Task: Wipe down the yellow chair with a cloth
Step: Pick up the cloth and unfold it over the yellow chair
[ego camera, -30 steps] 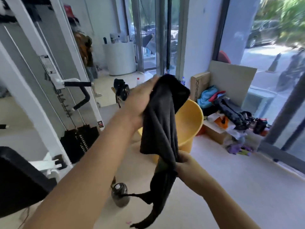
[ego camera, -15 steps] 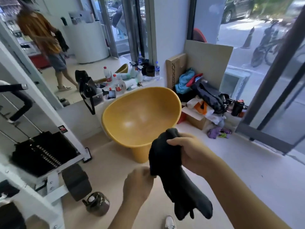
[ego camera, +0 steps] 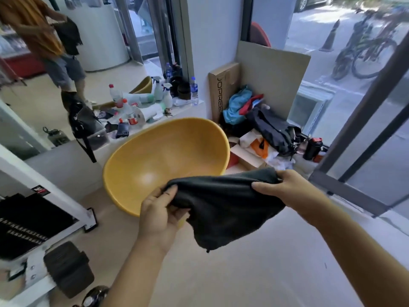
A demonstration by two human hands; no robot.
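Both hands grip the cloth (ego camera: pixel 223 202), the left hand (ego camera: pixel 158 214) pinching one end, the right hand (ego camera: pixel 285 188) closed on the other, stretching it above the floor just before the chair (ego camera: pixel 159 165). No wiping yet, I'd judge; the whole chair remains.

Showing bare left hand (ego camera: pixel 158 214) and right hand (ego camera: pixel 285 188), forearms uncovered to the frame edge, wearing no visible sleeves.

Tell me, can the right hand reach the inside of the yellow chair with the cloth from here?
Probably yes. The right hand holds the cloth just in front of the chair, and nothing lies in its open bowl. The left hand also grips the cloth.
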